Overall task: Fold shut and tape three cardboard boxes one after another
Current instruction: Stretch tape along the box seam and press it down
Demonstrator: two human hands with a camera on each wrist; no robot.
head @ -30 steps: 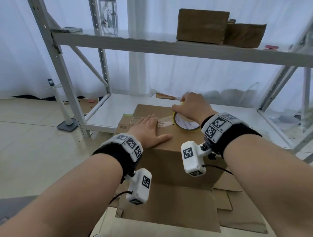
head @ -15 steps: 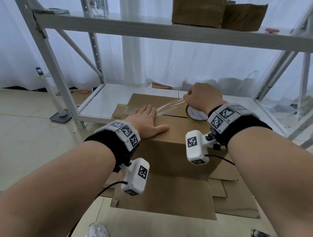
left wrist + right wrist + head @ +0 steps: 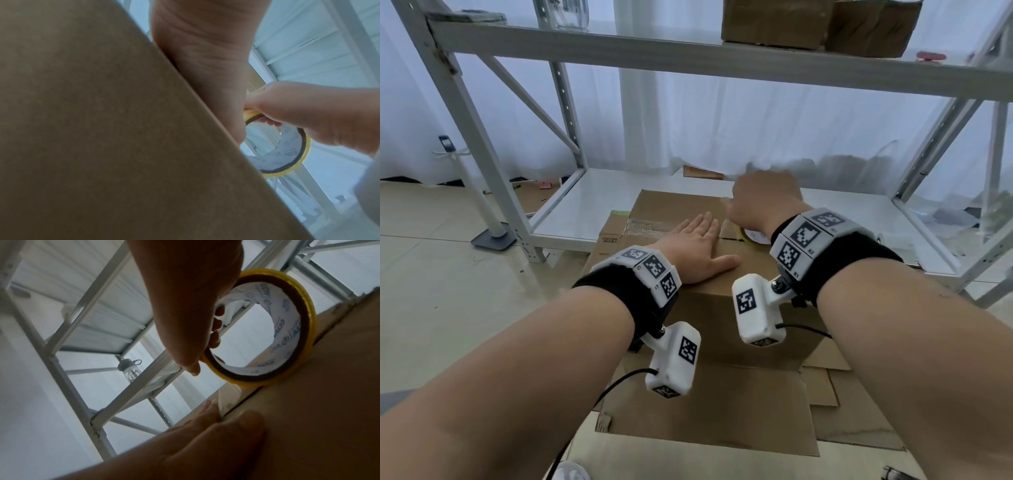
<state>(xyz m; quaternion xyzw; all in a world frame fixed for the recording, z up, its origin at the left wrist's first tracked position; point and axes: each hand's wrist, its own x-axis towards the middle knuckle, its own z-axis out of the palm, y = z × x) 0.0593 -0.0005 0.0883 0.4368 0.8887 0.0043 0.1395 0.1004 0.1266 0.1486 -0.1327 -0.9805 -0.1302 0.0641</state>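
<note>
Cardboard box (image 3: 722, 301), flaps folded shut, stands on flattened cardboard sheets (image 3: 722, 404) on the floor in front of a white metal shelving rack (image 3: 688, 65). Left hand (image 3: 697, 248) lies palm down on the box top, fingers straight and spread, thumb extended toward the near edge; it presses the flaps flat beside the centre seam. Right hand (image 3: 763, 202) grips a yellow-rimmed roll of clear tape (image 3: 265, 327): the fingers curl through the core, as the right wrist view shows, and the thumb rests on the outer rim. Roll stands on edge with its rim touching the box top on the seam line, just right of the left fingertips. A short strip of clear tape (image 3: 229, 395) runs from the roll down to the cardboard near the left fingers (image 3: 209, 408); in the head view this strip is hard to make out behind the hands. Glossy tape already covers the left end of the seam (image 3: 645, 226). In the left wrist view the box wall (image 3: 102, 129) fills most of the frame, with the roll (image 3: 287, 154) beyond its edge. Two further brown boxes (image 3: 822, 24) sit on the rack's upper shelf; a clear bottle (image 3: 130, 369) stands on the same rack.
</note>
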